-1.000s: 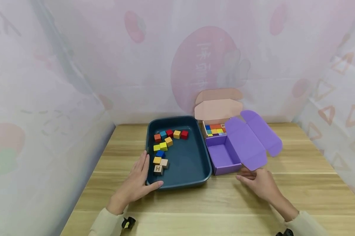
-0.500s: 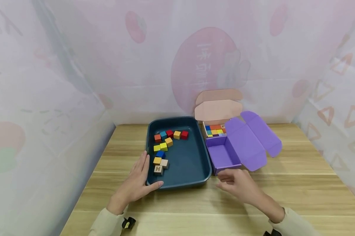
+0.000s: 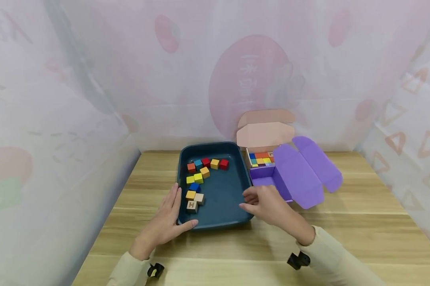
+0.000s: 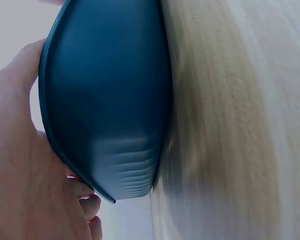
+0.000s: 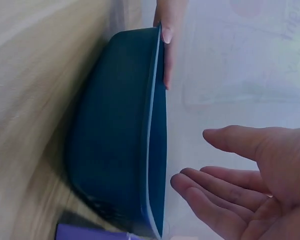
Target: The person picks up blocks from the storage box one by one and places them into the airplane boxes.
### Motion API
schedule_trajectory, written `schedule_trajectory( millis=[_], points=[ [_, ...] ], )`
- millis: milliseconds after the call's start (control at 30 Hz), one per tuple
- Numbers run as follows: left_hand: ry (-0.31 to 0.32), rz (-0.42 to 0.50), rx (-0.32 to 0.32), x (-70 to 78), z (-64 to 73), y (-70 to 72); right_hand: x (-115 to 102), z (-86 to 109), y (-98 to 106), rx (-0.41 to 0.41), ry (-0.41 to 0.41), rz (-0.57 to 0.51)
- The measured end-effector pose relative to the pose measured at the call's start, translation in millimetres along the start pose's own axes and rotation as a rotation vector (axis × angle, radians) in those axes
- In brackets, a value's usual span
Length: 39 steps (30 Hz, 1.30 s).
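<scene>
Resting against the left rim of the tray (image 3: pixel 223 200), the left hand (image 3: pixel 163 222) keeps its fingers straight, thumb spread. The right hand (image 3: pixel 266 203) hangs empty above the right rim, fingers loosely bent, thumb apart. Cubes (image 3: pixel 198 178) lie inside, mostly leftward; judged light, hard, sturdy, best pinched across opposite faces. Since the earliest frame, the right hand has shifted leftward from the purple box (image 3: pixel 262 172); cubes unmoved.

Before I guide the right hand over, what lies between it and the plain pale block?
In the head view, only bare tray floor shows between the right hand and the plain pale block.
</scene>
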<state>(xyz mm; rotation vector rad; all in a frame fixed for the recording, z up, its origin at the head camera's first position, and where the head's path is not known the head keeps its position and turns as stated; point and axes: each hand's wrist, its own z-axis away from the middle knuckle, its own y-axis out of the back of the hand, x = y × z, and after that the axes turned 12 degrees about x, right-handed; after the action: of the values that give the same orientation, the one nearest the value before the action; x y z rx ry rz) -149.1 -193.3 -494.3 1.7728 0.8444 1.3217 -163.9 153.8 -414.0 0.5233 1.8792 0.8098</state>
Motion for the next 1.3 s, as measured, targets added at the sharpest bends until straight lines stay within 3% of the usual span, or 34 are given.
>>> schedule_trajectory(
  millis=[333,767,1000,1300],
  points=[
    [0.017,-0.033,-0.011,0.3,0.3,2.7,-27.1,-52.7,-30.9,-0.161,-0.016,0.027],
    [0.014,-0.020,-0.004,-0.7,0.2,1.7,-39.0,-129.6,-63.0,-0.460,0.112,0.147],
    [0.008,-0.015,0.004,-1.6,2.0,1.4,-36.3,-143.6,-92.6,-0.595,0.172,0.242],
    [-0.018,0.005,0.011,3.1,0.5,1.3,-39.3,-145.2,-117.5,-0.621,0.193,0.326]
  ],
)
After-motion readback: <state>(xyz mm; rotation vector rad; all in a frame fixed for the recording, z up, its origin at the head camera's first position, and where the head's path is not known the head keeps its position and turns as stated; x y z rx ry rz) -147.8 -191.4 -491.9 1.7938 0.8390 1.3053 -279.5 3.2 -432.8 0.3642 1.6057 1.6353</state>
